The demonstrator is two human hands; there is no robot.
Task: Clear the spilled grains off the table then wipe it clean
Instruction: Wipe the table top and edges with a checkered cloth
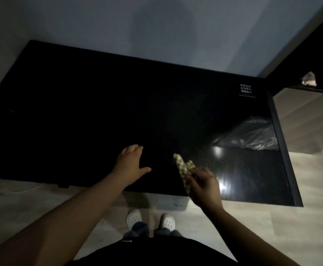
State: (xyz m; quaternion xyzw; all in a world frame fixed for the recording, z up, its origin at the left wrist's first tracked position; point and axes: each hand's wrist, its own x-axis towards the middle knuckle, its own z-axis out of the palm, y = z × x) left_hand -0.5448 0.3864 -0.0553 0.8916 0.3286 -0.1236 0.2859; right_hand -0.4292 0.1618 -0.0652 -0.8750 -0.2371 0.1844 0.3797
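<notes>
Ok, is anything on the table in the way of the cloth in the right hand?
Nothing visible right by the cloth. The right hand holds it over the table near the front edge. The left hand is to its left, and a bag lies farther right.

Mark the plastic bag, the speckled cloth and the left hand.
plastic bag (251, 134), head view, crumpled middle.
speckled cloth (181, 167), head view, free upper part.
left hand (131, 164), head view, back of the hand.
</notes>
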